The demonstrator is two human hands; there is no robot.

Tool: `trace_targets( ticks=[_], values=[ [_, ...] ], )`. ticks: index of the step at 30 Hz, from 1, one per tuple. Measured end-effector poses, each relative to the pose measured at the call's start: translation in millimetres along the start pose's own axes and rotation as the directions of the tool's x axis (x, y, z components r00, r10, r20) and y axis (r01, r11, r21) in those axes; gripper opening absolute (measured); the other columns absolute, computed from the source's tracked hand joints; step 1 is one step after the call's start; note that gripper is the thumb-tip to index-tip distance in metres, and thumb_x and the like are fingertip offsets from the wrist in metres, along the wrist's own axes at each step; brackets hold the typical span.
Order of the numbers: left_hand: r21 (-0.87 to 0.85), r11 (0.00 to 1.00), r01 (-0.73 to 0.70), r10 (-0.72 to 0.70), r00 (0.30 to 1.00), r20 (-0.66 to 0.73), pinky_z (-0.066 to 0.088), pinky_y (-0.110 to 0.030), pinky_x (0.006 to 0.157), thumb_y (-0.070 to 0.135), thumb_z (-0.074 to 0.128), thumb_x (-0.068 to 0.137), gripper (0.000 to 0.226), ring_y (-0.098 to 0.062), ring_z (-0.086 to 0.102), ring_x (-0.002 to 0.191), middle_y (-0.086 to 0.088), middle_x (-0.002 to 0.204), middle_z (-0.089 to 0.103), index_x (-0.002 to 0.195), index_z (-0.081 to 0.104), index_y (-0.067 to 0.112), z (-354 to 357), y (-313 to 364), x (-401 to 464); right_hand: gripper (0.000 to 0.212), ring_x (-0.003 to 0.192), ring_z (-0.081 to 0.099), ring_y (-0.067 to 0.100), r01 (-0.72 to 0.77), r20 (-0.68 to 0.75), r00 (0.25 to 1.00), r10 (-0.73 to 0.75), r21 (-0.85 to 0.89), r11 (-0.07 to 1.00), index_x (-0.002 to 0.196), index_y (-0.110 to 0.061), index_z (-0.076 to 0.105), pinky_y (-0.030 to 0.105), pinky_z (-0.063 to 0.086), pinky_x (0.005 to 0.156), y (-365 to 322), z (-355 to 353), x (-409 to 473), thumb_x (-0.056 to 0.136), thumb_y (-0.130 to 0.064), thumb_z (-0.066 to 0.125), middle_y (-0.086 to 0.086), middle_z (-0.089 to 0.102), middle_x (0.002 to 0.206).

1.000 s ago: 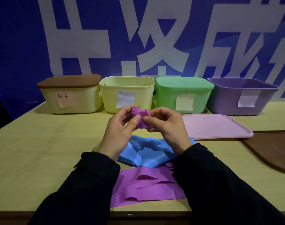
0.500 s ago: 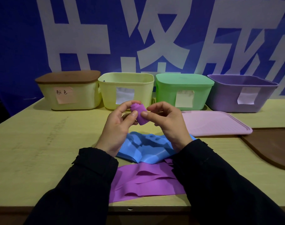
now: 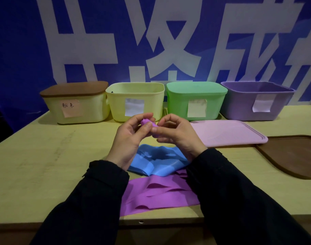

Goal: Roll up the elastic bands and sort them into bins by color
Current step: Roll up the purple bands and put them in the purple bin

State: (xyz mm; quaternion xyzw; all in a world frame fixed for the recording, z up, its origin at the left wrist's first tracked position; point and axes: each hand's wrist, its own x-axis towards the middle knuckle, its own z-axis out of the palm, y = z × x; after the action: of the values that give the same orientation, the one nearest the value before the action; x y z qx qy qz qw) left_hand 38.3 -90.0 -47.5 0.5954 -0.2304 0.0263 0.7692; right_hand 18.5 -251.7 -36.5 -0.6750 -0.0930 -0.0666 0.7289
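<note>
A small purple roll of elastic band (image 3: 147, 122) is held above the table between both hands. My left hand (image 3: 128, 138) pinches it from the left and my right hand (image 3: 176, 134) pinches it from the right. Below the hands a blue band (image 3: 156, 160) lies crumpled on the table. A flat purple band (image 3: 158, 193) lies nearer the front edge between my sleeves. Along the back stand a yellow bin with a brown lid (image 3: 76, 103), an uncovered yellow bin (image 3: 135, 100), a green lidded bin (image 3: 195, 99) and an uncovered purple bin (image 3: 257, 99).
A pink lid (image 3: 227, 132) lies flat right of my hands. A brown lid (image 3: 296, 154) lies at the right edge. Each bin carries a paper label. A blue banner with white characters hangs behind the bins. The wooden table's (image 3: 45, 165) front edge is close to my body.
The loose purple tail seen earlier has been wound in, so the roll is now tighter and smaller. Both hands stayed in the same place above the blue band.
</note>
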Motion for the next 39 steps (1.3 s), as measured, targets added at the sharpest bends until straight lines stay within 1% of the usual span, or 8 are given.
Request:
trace_targets(
  ticks=[9, 13, 16, 21, 24, 28, 35, 39],
  values=[
    [0.357, 0.934, -0.008, 0.013, 1.0, -0.01, 0.053, -0.024, 0.09, 0.009, 0.067, 0.095, 0.018, -0.009, 0.066, 0.094, -0.003, 0.103, 0.074, 0.108, 0.072, 0.021, 13, 31, 5, 0.026, 0.086, 0.067, 0.02, 0.004, -0.087, 0.996, -0.008, -0.043, 0.999, 0.104, 0.003, 0.069, 0.03, 0.058, 0.086, -26, -13, -7, 0.08, 0.001, 0.08, 0.013, 0.068, 0.094],
    [0.389, 0.921, -0.016, 0.019, 1.0, -0.004, 0.049, -0.025, 0.078, 0.003, 0.07, 0.09, 0.016, -0.014, 0.064, 0.085, -0.014, 0.098, 0.076, 0.098, 0.074, 0.018, 29, 45, 6, 0.02, 0.076, 0.066, 0.011, 0.098, -0.133, 0.982, -0.131, -0.23, 0.968, 0.086, -0.007, 0.072, 0.024, 0.055, 0.078, -40, -25, -16, 0.073, 0.001, 0.085, 0.01, 0.072, 0.086],
    [0.439, 0.898, -0.022, 0.01, 0.999, 0.03, 0.044, -0.017, 0.061, 0.006, 0.074, 0.086, 0.015, -0.006, 0.056, 0.064, 0.004, 0.074, 0.072, 0.092, 0.074, 0.02, 47, 53, 12, 0.02, 0.078, 0.069, 0.012, 0.137, -0.156, 0.967, -0.2, -0.341, 0.93, 0.075, -0.015, 0.074, 0.032, 0.055, 0.085, -53, -43, -23, 0.069, -0.004, 0.09, 0.006, 0.076, 0.084],
    [0.449, 0.894, -0.017, -0.088, 0.973, 0.213, 0.061, -0.03, 0.077, 0.004, 0.07, 0.092, 0.017, -0.018, 0.071, 0.081, -0.011, 0.113, 0.068, 0.1, 0.066, 0.018, 97, 48, 35, 0.017, 0.077, 0.072, 0.016, 0.111, -0.207, 0.953, -0.221, -0.442, 0.89, 0.076, -0.011, 0.074, 0.027, 0.056, 0.076, -74, -103, -41, 0.07, -0.007, 0.089, 0.006, 0.078, 0.086],
    [0.495, 0.865, -0.079, -0.066, 0.961, 0.269, 0.062, -0.035, 0.081, 0.011, 0.073, 0.092, 0.012, -0.025, 0.075, 0.086, -0.008, 0.111, 0.071, 0.101, 0.068, 0.017, 138, 37, 52, 0.016, 0.087, 0.074, 0.027, 0.078, -0.277, 0.933, -0.231, -0.472, 0.878, 0.078, -0.016, 0.075, 0.039, 0.057, 0.082, -81, -147, -49, 0.073, -0.011, 0.089, 0.007, 0.078, 0.089],
    [0.499, 0.856, -0.138, -0.01, 0.959, 0.282, 0.059, -0.048, 0.091, 0.018, 0.078, 0.088, 0.014, -0.023, 0.075, 0.089, 0.0, 0.103, 0.074, 0.1, 0.072, 0.019, 195, 24, 82, 0.029, 0.09, 0.07, 0.011, 0.072, -0.353, 0.883, -0.309, -0.549, 0.833, 0.1, -0.013, 0.071, 0.027, 0.06, 0.078, -93, -200, -49, 0.077, -0.02, 0.087, -0.001, 0.074, 0.097],
    [0.545, 0.804, -0.238, 0.074, 0.95, 0.305, 0.057, -0.039, 0.093, 0.015, 0.075, 0.089, 0.022, -0.017, 0.067, 0.097, 0.003, 0.103, 0.068, 0.109, 0.066, 0.018, 274, -20, 144, 0.025, 0.085, 0.069, 0.013, -0.079, -0.382, 0.873, -0.305, -0.726, 0.683, 0.094, -0.018, 0.069, 0.03, 0.06, 0.074, -99, -285, -12, 0.079, -0.03, 0.085, -0.004, 0.072, 0.091],
    [0.629, 0.732, -0.262, 0.103, 0.955, 0.279, 0.053, -0.031, 0.081, 0.022, 0.075, 0.091, 0.016, -0.015, 0.063, 0.088, 0.003, 0.096, 0.065, 0.095, 0.06, 0.018, 296, -51, 173, 0.023, 0.081, 0.066, 0.008, -0.147, -0.387, 0.868, -0.31, -0.798, 0.585, 0.094, -0.019, 0.067, 0.031, 0.06, 0.077, -89, -319, 21, 0.083, -0.032, 0.082, -0.006, 0.07, 0.089]
  ],
)
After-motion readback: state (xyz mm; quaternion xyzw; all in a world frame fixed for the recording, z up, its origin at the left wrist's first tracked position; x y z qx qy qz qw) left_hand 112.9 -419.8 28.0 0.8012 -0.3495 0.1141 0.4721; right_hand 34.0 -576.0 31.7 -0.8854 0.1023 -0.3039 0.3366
